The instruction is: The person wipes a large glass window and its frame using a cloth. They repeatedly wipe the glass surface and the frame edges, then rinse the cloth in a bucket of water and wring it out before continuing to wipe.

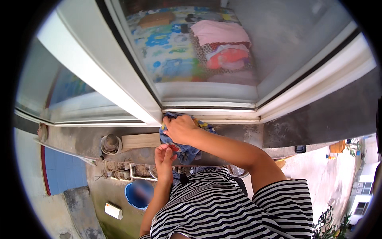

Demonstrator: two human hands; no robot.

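A crumpled blue patterned cloth [184,156] lies on the grey window ledge and hangs toward its near edge. My right hand [181,129] has its fingers closed on the upper part of the cloth, pressed at the corner where the white upright frame [151,115] meets the bottom window track [215,116]. Just below it, my left hand [164,157] pinches a small red piece [173,147] between thumb and fingers. Whether this piece is part of the cloth or separate, I cannot tell. The right forearm crosses over the cloth.
On the ledge to the left are a flat board [140,141] and a round pot [111,144]. Below stand a blue bucket [138,195] and a white box [113,211]. Behind the window glass, folded clothes [223,34] rest on a patterned bed [171,65].
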